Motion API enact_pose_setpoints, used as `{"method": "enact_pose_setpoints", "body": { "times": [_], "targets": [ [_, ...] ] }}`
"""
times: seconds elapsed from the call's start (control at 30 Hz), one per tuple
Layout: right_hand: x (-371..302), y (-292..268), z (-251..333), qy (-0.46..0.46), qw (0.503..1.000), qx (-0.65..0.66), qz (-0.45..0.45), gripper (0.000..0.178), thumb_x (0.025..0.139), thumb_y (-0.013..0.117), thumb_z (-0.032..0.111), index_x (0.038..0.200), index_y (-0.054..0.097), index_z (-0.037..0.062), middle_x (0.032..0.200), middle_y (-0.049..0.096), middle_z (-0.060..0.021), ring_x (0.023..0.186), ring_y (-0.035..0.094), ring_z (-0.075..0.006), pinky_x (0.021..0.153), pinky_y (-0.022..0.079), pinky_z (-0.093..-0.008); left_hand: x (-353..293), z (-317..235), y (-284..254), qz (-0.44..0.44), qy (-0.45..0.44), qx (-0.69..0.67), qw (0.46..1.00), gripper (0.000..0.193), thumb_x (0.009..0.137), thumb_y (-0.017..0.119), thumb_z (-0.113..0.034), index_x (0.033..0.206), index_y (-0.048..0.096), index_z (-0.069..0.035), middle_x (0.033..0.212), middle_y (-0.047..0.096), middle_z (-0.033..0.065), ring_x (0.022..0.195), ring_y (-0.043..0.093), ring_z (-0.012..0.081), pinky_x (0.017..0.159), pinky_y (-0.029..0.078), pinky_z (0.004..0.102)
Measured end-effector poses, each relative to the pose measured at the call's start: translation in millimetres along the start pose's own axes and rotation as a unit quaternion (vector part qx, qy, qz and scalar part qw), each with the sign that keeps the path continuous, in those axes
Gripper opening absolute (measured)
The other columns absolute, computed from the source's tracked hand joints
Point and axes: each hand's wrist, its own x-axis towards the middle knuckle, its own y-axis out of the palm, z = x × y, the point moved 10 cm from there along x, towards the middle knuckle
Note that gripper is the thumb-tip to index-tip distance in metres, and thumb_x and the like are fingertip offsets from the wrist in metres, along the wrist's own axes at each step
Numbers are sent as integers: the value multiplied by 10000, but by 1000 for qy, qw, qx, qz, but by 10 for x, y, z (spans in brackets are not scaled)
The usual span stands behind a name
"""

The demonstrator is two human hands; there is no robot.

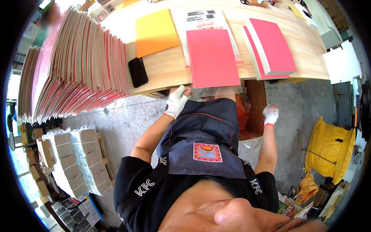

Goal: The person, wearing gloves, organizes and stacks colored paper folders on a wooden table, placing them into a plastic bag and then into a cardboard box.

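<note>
A pink paper-covered pad or book (213, 58) lies at the table's front edge in front of me, partly over a clear printed plastic wrap (201, 19). My left hand (177, 101), in a white glove with bare fingertips, hovers by the table edge near the pad's lower left corner. Its fingers are loosely bent, with nothing visible in them. My right hand (271, 115), gloved the same way, hangs out to the right below the table edge. Its blurred fingers point forward and appear apart, holding nothing. Farther right, two thick pink-covered pads (270, 46) lie stacked and offset.
Tall stacks of pink-edged booklets (85, 58) stand at the left. An orange sheet (156, 31) and a black phone (138, 72) lie beside them on the wooden table (158, 67). Wrapped paper bundles (77, 158) sit on the floor left; a yellow sack (330, 150) stands right.
</note>
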Motion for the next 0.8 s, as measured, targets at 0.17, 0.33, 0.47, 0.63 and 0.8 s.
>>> {"method": "enact_pose_setpoints", "body": {
  "times": [0.17, 0.33, 0.47, 0.63, 0.8],
  "targets": [
    [-470, -804, 493, 52, 939, 340, 27, 319, 801, 641, 308, 1057, 586, 125, 998, 668, -168, 963, 627, -356, 793, 506, -439, -83, -714, -64, -90, 326, 220, 915, 395, 657, 717, -31, 1038, 656, -115, 1033, 616, 98, 665, 609, 265, 579, 510, 347],
    [-465, -2961, 1059, -157, 853, 343, -360, 613, 635, 710, 107, 1227, 560, 157, 1283, 512, -108, 1173, 492, -317, 977, 408, -425, -61, -865, 36, -83, 390, 229, 888, 350, 651, 731, -65, 992, 668, -120, 1016, 620, 81, 737, 615, 269, 627, 518, 362],
    [-252, -2951, 1188, -205, 806, 396, -390, 297, 662, 709, 85, 943, 613, 99, 998, 605, -71, 936, 577, -279, 794, 475, -390, -61, -755, 3, -72, 369, 211, 902, 207, 741, 716, -103, 936, 646, -104, 937, 620, 56, 680, 608, 249, 625, 512, 320],
    [213, -2213, 1268, -37, 687, 717, -111, 161, 787, 689, 98, 843, 546, 52, 747, 589, -14, 615, 553, -137, 562, 445, -313, 17, 275, 145, -109, -71, -269, 954, 183, 837, 669, -91, 1002, 590, -94, 834, 608, 25, 637, 597, 146, 607, 516, 283],
    [118, -1824, 1186, 126, 460, 874, -90, 353, 901, 613, 380, 943, 586, 31, 675, 545, 6, 587, 521, -65, 450, 397, -210, -103, 498, 440, -67, -217, -552, 802, 239, 878, 484, -3, 1089, 544, -97, 916, 625, 37, 696, 601, 156, 655, 553, 344]
  ]
}}
